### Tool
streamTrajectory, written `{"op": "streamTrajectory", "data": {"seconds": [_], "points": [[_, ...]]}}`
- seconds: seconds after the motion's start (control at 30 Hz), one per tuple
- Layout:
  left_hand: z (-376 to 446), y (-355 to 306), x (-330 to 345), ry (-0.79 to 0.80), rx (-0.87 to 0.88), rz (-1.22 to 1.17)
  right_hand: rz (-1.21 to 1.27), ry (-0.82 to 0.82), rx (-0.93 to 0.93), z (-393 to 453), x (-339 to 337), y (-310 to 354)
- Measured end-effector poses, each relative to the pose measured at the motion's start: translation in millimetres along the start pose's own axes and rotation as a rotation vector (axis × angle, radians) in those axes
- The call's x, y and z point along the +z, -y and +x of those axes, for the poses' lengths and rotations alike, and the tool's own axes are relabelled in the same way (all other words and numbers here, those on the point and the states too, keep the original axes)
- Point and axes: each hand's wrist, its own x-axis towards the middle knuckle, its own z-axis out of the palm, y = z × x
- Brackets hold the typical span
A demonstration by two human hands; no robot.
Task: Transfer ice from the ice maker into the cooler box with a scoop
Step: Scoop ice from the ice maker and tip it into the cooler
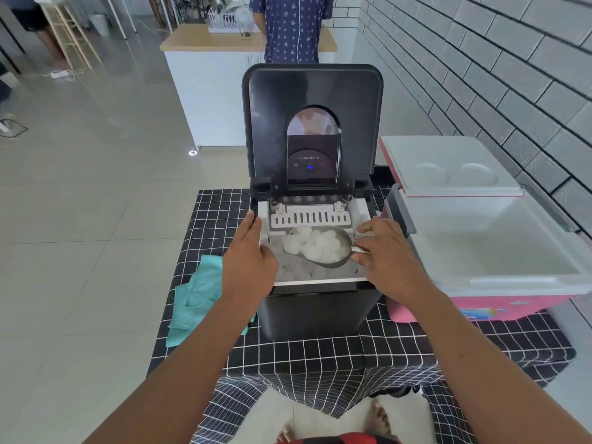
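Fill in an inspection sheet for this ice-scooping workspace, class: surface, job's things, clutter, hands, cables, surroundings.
Surface: black checked cloth covers the table.
Job's things: ice maker, lid raised; metal scoop heaped with ice above its bin; cooler box beside it, open, no ice visible inside.
Clutter: teal cloth at the table's left edge.
Hands: right hand grips the scoop handle; left hand rests on the ice maker's left rim, fingers straight.
Cables: a cord and a power strip on the floor, far left.
Surroundings: brick-pattern wall, tiled floor, a counter with a person standing behind it.
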Motion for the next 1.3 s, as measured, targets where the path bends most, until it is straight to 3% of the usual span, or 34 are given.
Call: {"op": "streamTrajectory", "data": {"seconds": [0.47, 0.6, 0.73, 1.1, 1.2, 1.3], "points": [[0.2, -13.4, -5.4, -0.004, -0.012, 0.087, 0.124, -0.023, 0.042, 0.8, -34.8, -36.4], [5.8, -44.3, 2.8, -0.063, 0.007, 0.153, 0.133, -0.021, 0.03, 0.2, -60.3, -60.2], [16.2, -93.1, 25.2, -0.041, 0.097, 0.043, 0.183, 0.003, 0.092, -5.3, -86.5, -94.2], [18.9, -216.1, 144.0, 0.245, 0.226, -0.07, 0.067, 0.074, 0.335, -36.5, -95.1, -247.7], [17.7, -230.0, 186.3, 0.376, 0.191, 0.155, 0.002, 0.102, 0.366, -41.5, -82.3, -283.0], [6.6, -228.8, 216.6, 0.389, -0.005, 0.29, -0.096, 0.142, 0.379, -39.8, -66.8, -304.9]]}}
